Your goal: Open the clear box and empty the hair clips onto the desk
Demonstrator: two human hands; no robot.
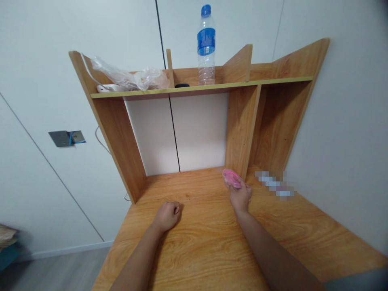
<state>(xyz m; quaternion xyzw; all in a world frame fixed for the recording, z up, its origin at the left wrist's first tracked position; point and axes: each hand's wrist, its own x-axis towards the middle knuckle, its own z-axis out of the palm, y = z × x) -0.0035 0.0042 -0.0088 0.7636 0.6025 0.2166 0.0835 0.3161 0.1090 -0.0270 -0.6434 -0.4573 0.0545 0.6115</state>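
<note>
My right hand (241, 197) reaches forward over the wooden desk (197, 238) and grips a small pink object (230, 178), held near the foot of the upright wooden divider (241, 129). What the pink object is I cannot tell. My left hand (168, 215) rests on the desktop as a closed fist with nothing in it, about a hand's width left of the right one.
A shelf (200, 87) tops the desk hutch; on it stand a plastic water bottle (206, 44), a crumpled clear plastic bag (133, 79) and a small dark item (182, 85). A blurred patch (274, 184) lies right of the divider. White walls surround; a wall socket (66, 138) is at left.
</note>
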